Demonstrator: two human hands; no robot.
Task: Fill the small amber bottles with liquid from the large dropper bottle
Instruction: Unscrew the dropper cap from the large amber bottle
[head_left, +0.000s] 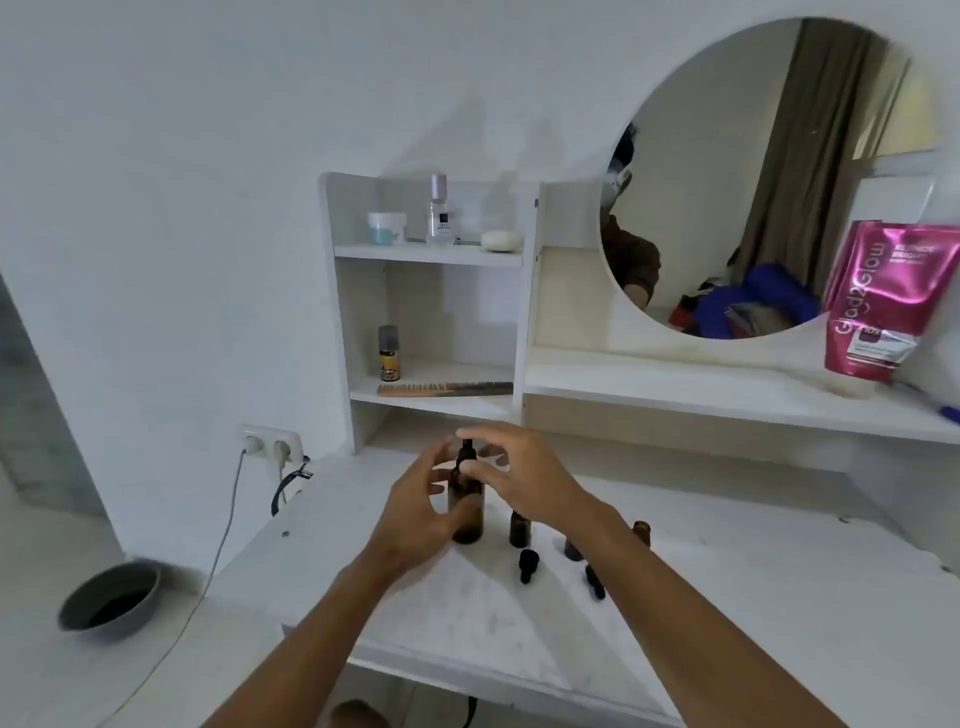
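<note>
Two hands work on the large dropper bottle (466, 512), upright on the tabletop (727, 571): the left hand (421, 512) wraps its body to steady it, the right hand (511, 475) pinches its black cap (466, 454), probably to unscrew it. Small amber bottles (519, 529) wait open just beside.

1. Glossy magenta foil pouch (878, 296) on the upper white shelf: "Glad2Glow" in white, running vertically up its side.
2. Pouch's smaller print: blurred, unreadable.
3. Labels on the shelved bottles: too small to read.
</note>
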